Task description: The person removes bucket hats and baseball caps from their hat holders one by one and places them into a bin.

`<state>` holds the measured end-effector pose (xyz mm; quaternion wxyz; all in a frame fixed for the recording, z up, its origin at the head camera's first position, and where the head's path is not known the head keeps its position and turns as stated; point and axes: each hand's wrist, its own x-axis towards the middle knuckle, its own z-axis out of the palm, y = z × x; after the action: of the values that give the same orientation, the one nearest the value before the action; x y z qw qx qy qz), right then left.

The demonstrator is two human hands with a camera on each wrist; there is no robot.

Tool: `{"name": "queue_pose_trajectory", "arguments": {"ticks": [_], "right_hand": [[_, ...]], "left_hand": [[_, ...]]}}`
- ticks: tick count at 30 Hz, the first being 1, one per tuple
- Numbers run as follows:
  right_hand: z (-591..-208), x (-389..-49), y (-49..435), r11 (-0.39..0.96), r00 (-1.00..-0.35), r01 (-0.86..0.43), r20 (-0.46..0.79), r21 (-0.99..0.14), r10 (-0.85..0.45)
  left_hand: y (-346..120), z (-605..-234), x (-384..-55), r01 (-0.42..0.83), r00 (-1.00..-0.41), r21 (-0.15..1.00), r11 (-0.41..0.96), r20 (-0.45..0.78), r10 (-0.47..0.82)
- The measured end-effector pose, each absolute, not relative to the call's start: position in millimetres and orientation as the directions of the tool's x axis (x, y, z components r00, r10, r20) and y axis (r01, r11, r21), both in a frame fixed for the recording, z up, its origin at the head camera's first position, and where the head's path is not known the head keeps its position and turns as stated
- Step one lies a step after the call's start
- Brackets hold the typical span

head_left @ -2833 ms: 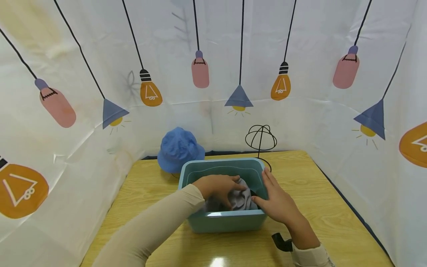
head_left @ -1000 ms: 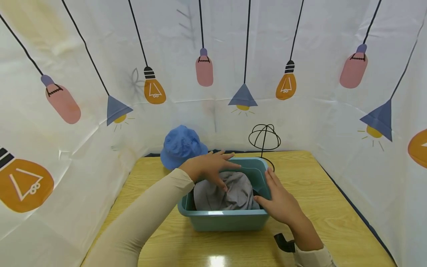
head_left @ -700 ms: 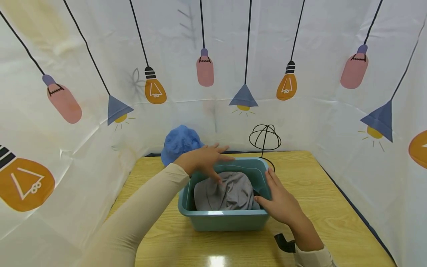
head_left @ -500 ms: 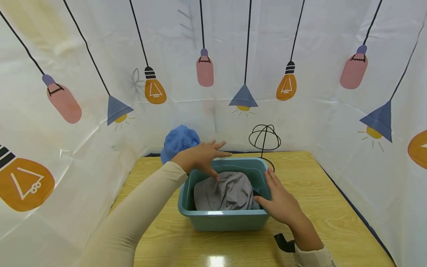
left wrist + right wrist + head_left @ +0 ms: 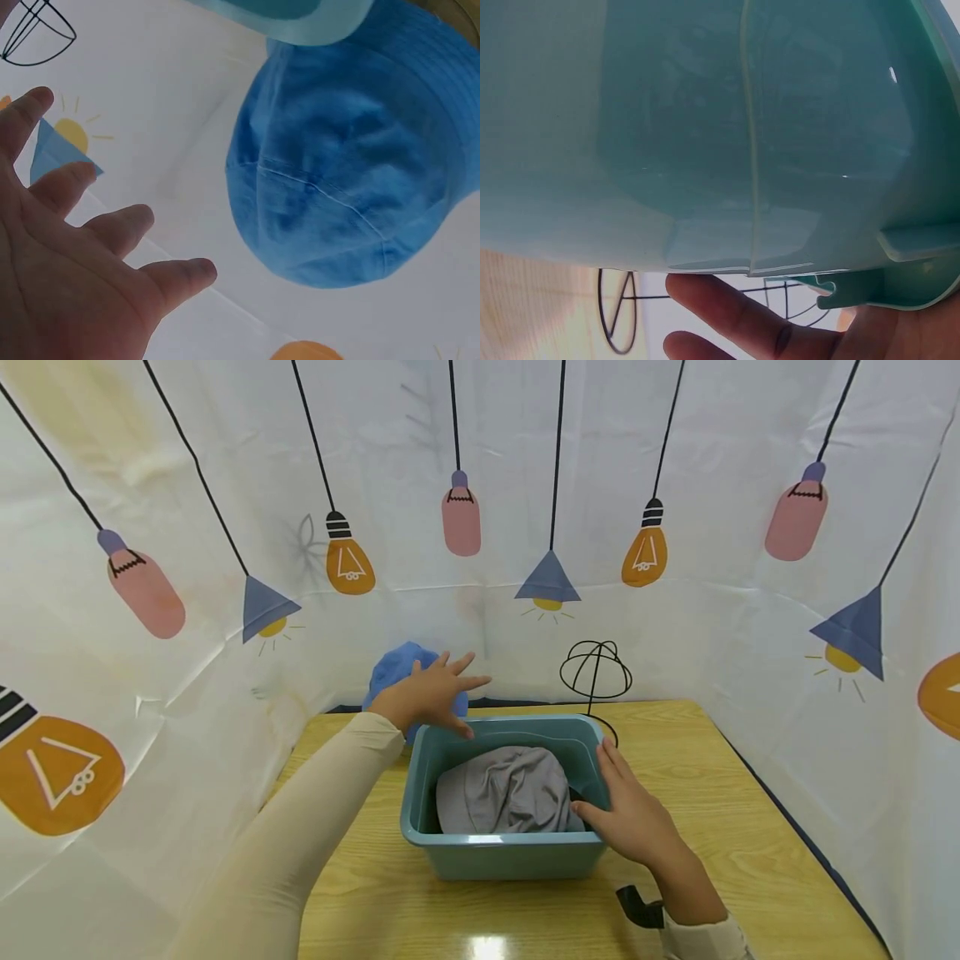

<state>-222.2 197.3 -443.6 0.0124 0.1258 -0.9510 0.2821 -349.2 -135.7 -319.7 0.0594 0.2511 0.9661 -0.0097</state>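
Note:
A teal plastic bin (image 5: 517, 858) stands on the table with a crumpled grey cap (image 5: 502, 792) inside. My left hand (image 5: 427, 695), fingers spread and holding nothing, hovers above the bin's back left corner. Behind that hand is a blue bucket hat (image 5: 393, 668), partly hidden in the head view. The left wrist view shows the hat (image 5: 337, 165) apart from the spread fingers (image 5: 120, 229). At the bin's right side my right hand (image 5: 637, 818) holds the wall, thumb on the inner side and fingers outside. Outside the wall, fingers (image 5: 735, 315) show in the right wrist view.
A black wire hat stand (image 5: 596, 670) rises behind the bin's back right corner. Something dark (image 5: 576, 797) lies beside the grey cap. White sheeting with printed lamps surrounds the wooden table (image 5: 720, 827). A black strap (image 5: 639, 907) sticks out by my right wrist.
My left hand has come out of the bin, away from the grey cap, and moved back and left toward the blue hat. My right hand stays on the bin's side.

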Motion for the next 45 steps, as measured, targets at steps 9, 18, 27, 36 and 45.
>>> {"name": "queue_pose_trajectory", "arguments": {"ticks": [9,18,27,36,45], "right_hand": [[-446.2,-224.3,195.3,0.804,-0.966,-0.254,0.096,-0.537,-0.24],[-444.8,-224.6,197.5,0.807,-0.968,-0.246,0.089,-0.537,-0.236],[-445.7,-225.2,197.6,0.805,-0.967,-0.25,0.093,-0.538,-0.238],[-445.9,-225.8,198.4,0.802,-0.968,-0.246,0.093,-0.545,-0.234],[-446.2,-224.4,197.9,0.802,-0.969,-0.243,0.096,-0.546,-0.229]], "left_hand": [[-155.2,-318.1,-357.8,0.46,-0.887,-0.105,0.881,-0.012,0.462],[-174.7,-311.9,-359.3,0.401,-0.908,-0.132,0.906,0.071,0.413],[-190.4,-315.9,-365.0,0.328,-0.935,-0.048,0.943,0.127,0.332],[-200.2,-327.1,-375.3,0.253,-0.96,0.016,0.967,0.126,0.249],[-206.2,-341.3,-379.4,0.195,-0.974,0.058,0.979,0.132,0.186]]}}
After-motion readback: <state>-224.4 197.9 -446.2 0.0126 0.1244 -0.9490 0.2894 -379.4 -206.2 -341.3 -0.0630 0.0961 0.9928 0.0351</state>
